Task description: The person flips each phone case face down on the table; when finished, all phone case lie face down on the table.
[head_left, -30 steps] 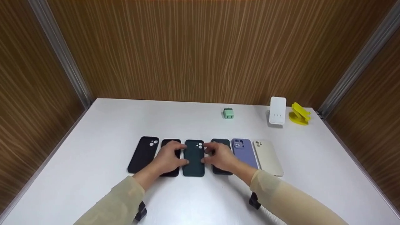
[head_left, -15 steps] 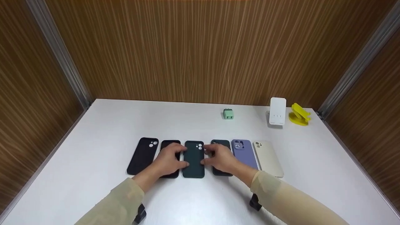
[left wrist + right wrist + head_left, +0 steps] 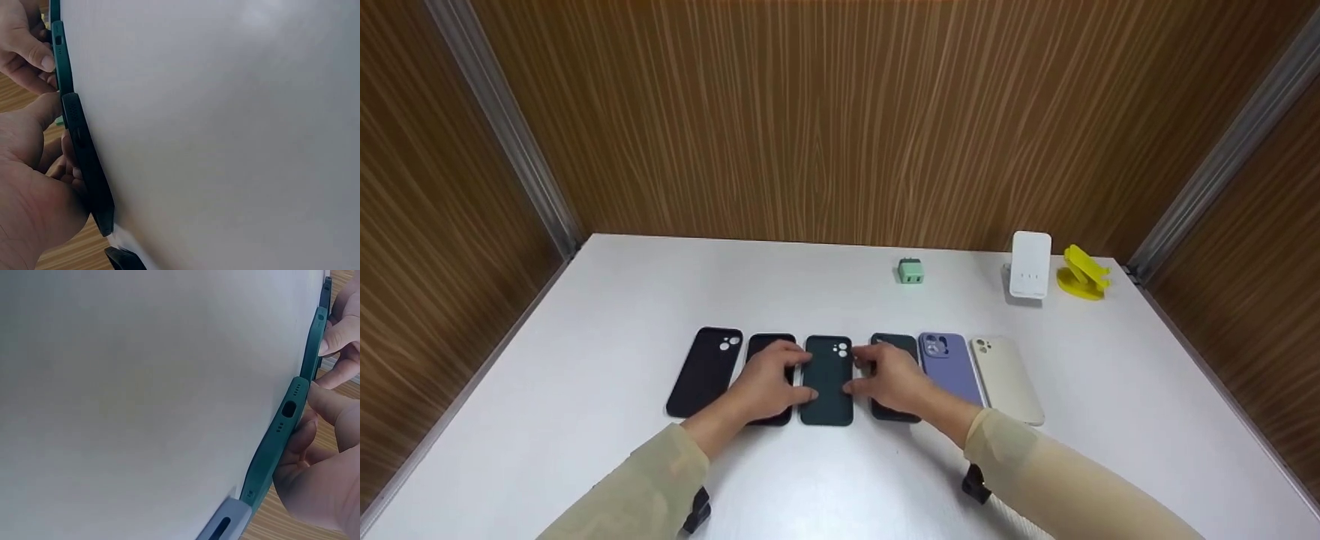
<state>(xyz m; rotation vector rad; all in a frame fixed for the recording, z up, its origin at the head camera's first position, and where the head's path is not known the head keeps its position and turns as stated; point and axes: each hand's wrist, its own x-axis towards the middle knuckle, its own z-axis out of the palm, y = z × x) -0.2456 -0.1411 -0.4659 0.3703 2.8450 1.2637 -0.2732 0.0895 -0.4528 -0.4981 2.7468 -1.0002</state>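
across one green case [image 3: 826, 384], left hand [image 3: 767, 381] faces right hand [image 3: 897, 380].

Smooth, matt dark-green phone case [image 3: 828, 382]

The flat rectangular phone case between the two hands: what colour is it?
Dark green, leaning toward teal; the phone case shows best in the head view.

Striped brown wood-grain panels form the back wall [image 3: 810, 120], left wall [image 3: 427, 262] and right wall [image 3: 1260, 285], meeting at grey metal corner posts [image 3: 507, 120] around a white tabletop [image 3: 660, 289] with a soft glare of reflected light towards its near side
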